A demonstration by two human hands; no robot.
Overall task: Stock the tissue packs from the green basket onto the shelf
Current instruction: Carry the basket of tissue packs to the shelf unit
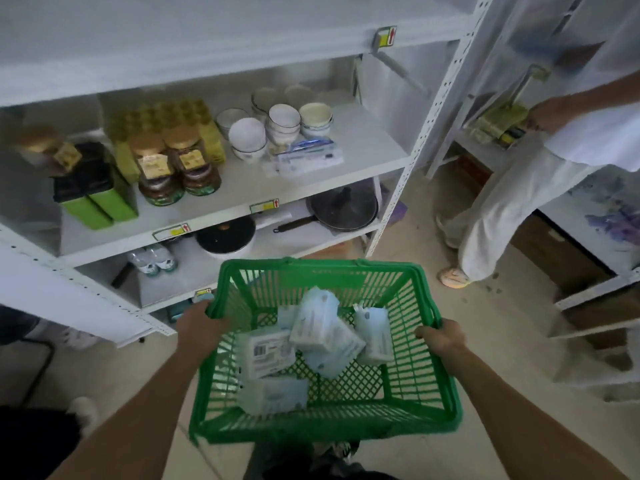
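Both hands grip the green basket [325,424] by its side rims: left hand [201,329] and right hand [441,337], fingers clamped on the plastic. Tissue packs [322,336] lie jumbled inside, before the white shelf [311,181].

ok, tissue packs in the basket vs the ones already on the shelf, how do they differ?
The basket packs lie jumbled and tilted in the green basket, one barcode up; the shelf packs lie flat in a low pile beside the bowls. There are more basket packs. Both are pale blue-white wrapped packs. Left hand and right hand grip the basket's rim.
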